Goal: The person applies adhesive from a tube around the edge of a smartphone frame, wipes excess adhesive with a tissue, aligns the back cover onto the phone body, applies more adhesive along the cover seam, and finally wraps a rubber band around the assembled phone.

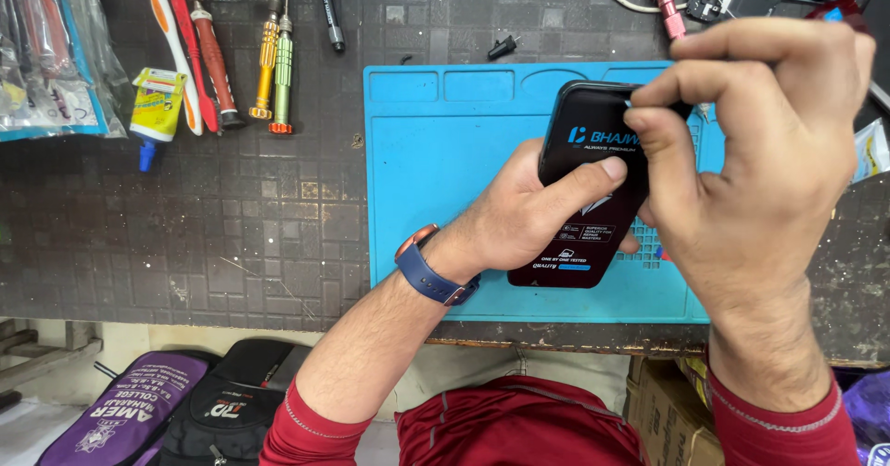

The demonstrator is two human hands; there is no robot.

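I see my left hand (533, 211) wrapped around a black phone-shaped panel (584, 197), gripping it from its nine o'clock side, thumb laid across the printed face and fingers tucked behind it. The panel is tilted, its top end leaning toward one o'clock and its bottom end toward seven o'clock, and it sits over the blue work mat (445, 151), a little right of the mat's centre; whether its lower end touches the mat I cannot tell. My right hand (769, 160) comes in from four o'clock, closed in a pinch with thumb and forefinger meeting at the panel's upper right corner; what exactly sits between those fingertips is too small to make out. So the panel lies between my two hands, at three o'clock of the left palm and at nine o'clock of the right one. A blue watch strap (431, 276) circles my left wrist. On the dark gridded bench (232, 225), out at ten o'clock of the mat, lie a green screwdriver (282, 67) and a gold screwdriver (266, 58) side by side, a red-handled tool (211, 53) just left of them, and a small yellow-green tube (156, 104) further left. A pink-tipped tool (669, 7) rests at twelve o'clock of my right hand.
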